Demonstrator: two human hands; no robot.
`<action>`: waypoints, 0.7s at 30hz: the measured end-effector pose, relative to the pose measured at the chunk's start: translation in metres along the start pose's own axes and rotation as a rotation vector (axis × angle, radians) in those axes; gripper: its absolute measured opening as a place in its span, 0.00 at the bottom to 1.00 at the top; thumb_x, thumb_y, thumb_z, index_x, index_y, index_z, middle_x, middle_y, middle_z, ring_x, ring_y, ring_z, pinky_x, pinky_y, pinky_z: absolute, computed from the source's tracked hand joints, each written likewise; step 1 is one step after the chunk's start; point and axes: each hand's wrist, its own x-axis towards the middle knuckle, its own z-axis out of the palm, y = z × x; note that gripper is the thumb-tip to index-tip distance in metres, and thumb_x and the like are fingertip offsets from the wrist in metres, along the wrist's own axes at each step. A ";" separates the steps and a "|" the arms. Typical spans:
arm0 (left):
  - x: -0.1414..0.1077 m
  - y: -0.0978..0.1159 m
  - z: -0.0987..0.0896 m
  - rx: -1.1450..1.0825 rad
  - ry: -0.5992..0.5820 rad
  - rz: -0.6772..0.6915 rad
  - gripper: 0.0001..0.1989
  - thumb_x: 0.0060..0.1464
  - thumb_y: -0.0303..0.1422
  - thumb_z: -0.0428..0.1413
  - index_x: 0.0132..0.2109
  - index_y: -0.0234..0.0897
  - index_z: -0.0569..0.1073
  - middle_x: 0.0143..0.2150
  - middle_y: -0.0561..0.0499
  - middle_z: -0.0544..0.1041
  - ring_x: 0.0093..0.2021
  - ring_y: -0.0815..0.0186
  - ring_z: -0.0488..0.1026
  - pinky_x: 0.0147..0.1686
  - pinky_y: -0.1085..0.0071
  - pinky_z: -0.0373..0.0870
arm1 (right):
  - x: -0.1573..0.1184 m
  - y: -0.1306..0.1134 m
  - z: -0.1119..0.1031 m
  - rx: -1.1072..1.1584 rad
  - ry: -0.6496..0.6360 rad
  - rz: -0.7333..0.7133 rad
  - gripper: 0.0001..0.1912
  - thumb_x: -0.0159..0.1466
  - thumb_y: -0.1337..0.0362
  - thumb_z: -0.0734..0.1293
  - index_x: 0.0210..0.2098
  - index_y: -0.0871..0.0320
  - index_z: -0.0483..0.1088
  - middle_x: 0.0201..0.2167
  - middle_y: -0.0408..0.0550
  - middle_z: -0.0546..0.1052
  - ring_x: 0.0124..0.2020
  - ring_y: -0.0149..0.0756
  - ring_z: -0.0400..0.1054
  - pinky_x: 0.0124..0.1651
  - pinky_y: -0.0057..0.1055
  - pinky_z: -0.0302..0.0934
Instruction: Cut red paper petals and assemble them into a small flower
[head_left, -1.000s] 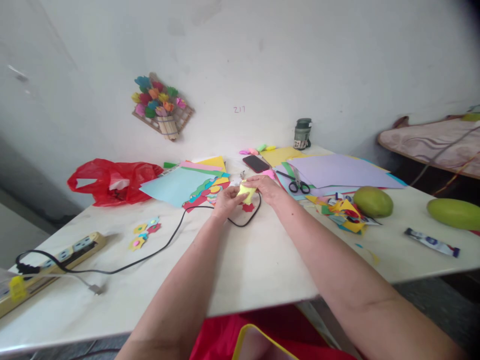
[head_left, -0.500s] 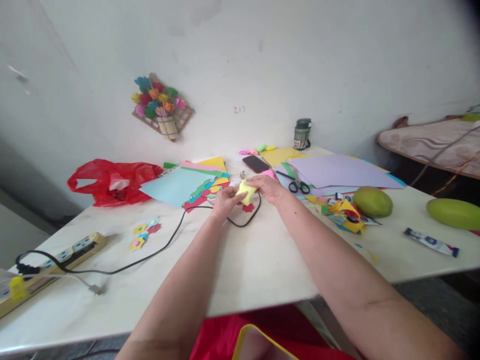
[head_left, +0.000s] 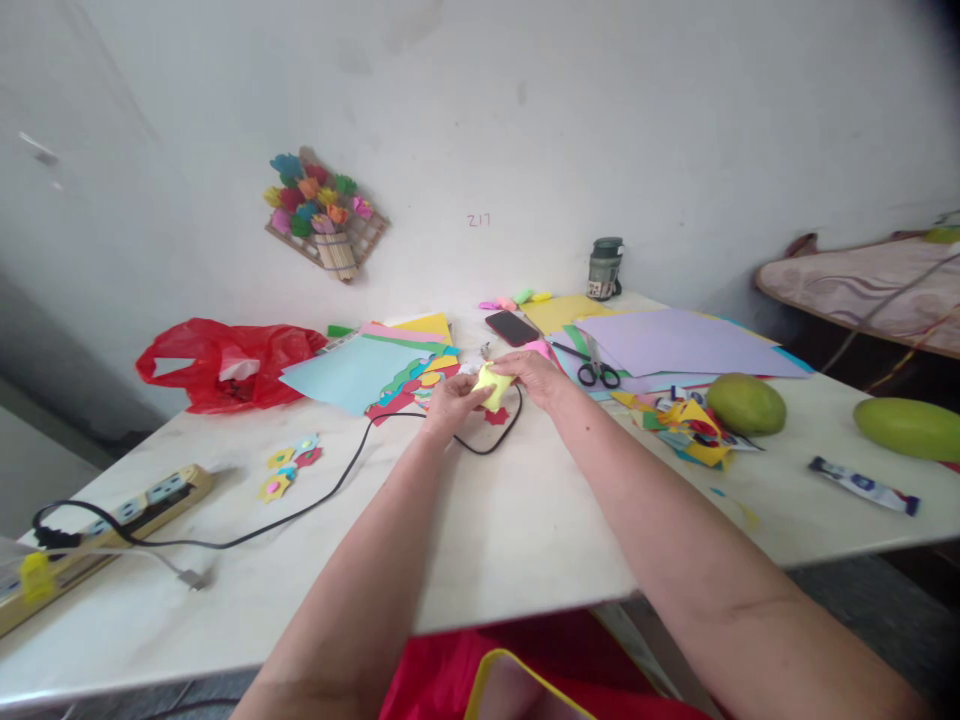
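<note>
A small soft yellow piece [head_left: 493,388] is held between both hands above the middle of the table. My left hand [head_left: 456,402] pinches its left side, and my right hand [head_left: 531,374] grips its upper right edge. Just below it a red paper flower [head_left: 496,416] lies on the table, partly covered. A black cable [head_left: 352,462] loops beneath the hands. Behind my right hand are a pink lump [head_left: 537,348], a phone [head_left: 512,328] and black scissors [head_left: 598,374].
Left on the table [head_left: 517,560] are a power strip [head_left: 150,510], small paper flowers [head_left: 276,487], a red bag [head_left: 225,365] and coloured sheets [head_left: 352,375]. Right are purple paper [head_left: 675,340], scraps [head_left: 694,430], green fruits [head_left: 745,404], a glue tube [head_left: 862,485] and a bottle [head_left: 604,268].
The yellow piece has shifted and changed outline slightly between my fingers. Both hands remain in nearly the same place.
</note>
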 end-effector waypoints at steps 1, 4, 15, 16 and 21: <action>0.001 -0.001 -0.001 -0.002 0.000 0.000 0.21 0.33 0.43 0.69 0.31 0.31 0.76 0.26 0.51 0.76 0.27 0.67 0.74 0.30 0.71 0.73 | 0.000 0.000 0.000 -0.010 -0.001 0.003 0.11 0.37 0.64 0.76 0.21 0.60 0.77 0.21 0.46 0.76 0.26 0.33 0.65 0.32 0.31 0.57; 0.003 -0.003 -0.002 -0.010 0.002 -0.002 0.21 0.33 0.42 0.69 0.31 0.31 0.76 0.26 0.51 0.75 0.27 0.67 0.73 0.30 0.71 0.73 | -0.002 -0.002 0.002 -0.014 -0.014 0.018 0.12 0.36 0.64 0.77 0.21 0.60 0.77 0.21 0.45 0.77 0.25 0.31 0.65 0.31 0.30 0.57; -0.001 0.003 -0.001 0.012 -0.022 0.006 0.20 0.35 0.43 0.68 0.31 0.31 0.76 0.27 0.50 0.76 0.27 0.67 0.74 0.30 0.71 0.74 | -0.006 -0.006 0.003 0.058 -0.032 0.063 0.10 0.38 0.67 0.78 0.21 0.61 0.77 0.21 0.45 0.76 0.26 0.32 0.67 0.33 0.31 0.61; -0.001 0.003 -0.001 0.017 -0.020 0.008 0.20 0.36 0.43 0.68 0.31 0.31 0.76 0.27 0.50 0.76 0.27 0.67 0.74 0.30 0.71 0.74 | -0.006 -0.007 0.004 0.058 -0.032 0.063 0.10 0.38 0.67 0.78 0.21 0.60 0.77 0.21 0.45 0.76 0.26 0.32 0.67 0.33 0.31 0.61; -0.001 0.003 -0.001 0.014 -0.023 0.003 0.21 0.35 0.44 0.68 0.31 0.31 0.76 0.27 0.50 0.76 0.27 0.67 0.74 0.30 0.71 0.73 | -0.006 -0.006 0.004 0.045 -0.031 0.060 0.09 0.39 0.67 0.77 0.21 0.61 0.77 0.22 0.46 0.76 0.26 0.32 0.67 0.34 0.31 0.61</action>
